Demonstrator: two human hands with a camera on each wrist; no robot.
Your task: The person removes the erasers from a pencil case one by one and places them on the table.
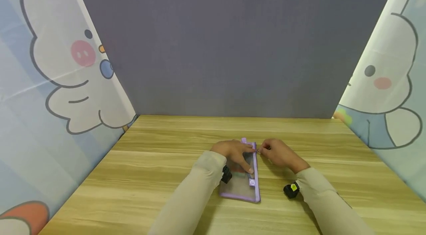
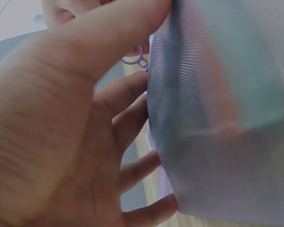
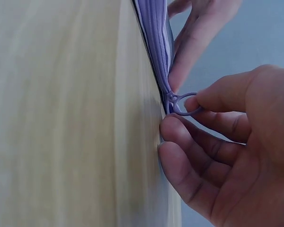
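Observation:
A see-through mesh zipper pouch [image 1: 237, 189] with purple edging lies on the table, its zipper [image 3: 155, 35] along the right side. Across its upper part rests my left hand [image 1: 235, 152], fingers spread, with fingertips near the zipper's far end. My right hand [image 1: 279, 153] pinches the purple ring-shaped zipper pull [image 3: 187, 114] between thumb and index finger, beside the pouch's far right corner. Through the mesh, the left wrist view shows blurred teal [image 2: 246, 61] and orange-red [image 2: 220, 101] shapes inside; their kind cannot be made out.
The wood-grain table [image 1: 149, 161] extends on both sides of the pouch. A dark grey panel [image 1: 233, 42] stands behind it. Cartoon-printed cloths [image 1: 43, 116] hang at left and right. Each wrist wears a small black camera [image 1: 291, 190].

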